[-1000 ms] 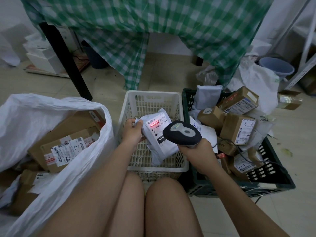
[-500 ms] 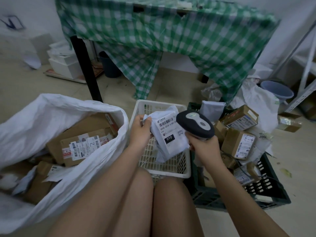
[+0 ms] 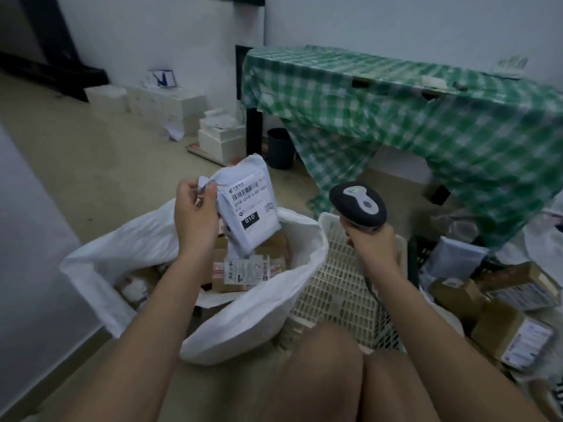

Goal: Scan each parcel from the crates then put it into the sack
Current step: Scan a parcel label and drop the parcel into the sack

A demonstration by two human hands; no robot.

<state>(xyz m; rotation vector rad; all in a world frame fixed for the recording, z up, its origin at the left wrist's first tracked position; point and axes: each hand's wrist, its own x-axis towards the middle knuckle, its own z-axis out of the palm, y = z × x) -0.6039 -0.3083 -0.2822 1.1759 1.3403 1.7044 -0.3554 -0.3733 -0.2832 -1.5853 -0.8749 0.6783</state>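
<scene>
My left hand (image 3: pixel 195 214) pinches the top corner of a white soft parcel (image 3: pixel 248 205) with a barcode label and a black "010" tag. The parcel hangs above the open mouth of the white sack (image 3: pixel 268 300), which holds several labelled cardboard boxes (image 3: pixel 243 269). My right hand (image 3: pixel 370 242) grips a black and grey barcode scanner (image 3: pixel 358 204), held up over the white crate (image 3: pixel 338 287). The scanner sits to the right of the parcel, apart from it. At the right edge, the dark crate (image 3: pixel 412 263) is piled with brown boxes (image 3: pixel 511 333) and a grey soft parcel (image 3: pixel 454 260).
A table under a green checked cloth (image 3: pixel 396 117) stands behind the crates, with a black leg (image 3: pixel 254 132) and a dark bin (image 3: pixel 280 147) beside it. White boxes (image 3: pixel 222 141) line the far wall. My bare knees (image 3: pixel 335 376) are at the bottom.
My left hand has carried the white parcel left, from over the white crate to above the sack. The scanner's red light is off the label. My head has turned left and up.
</scene>
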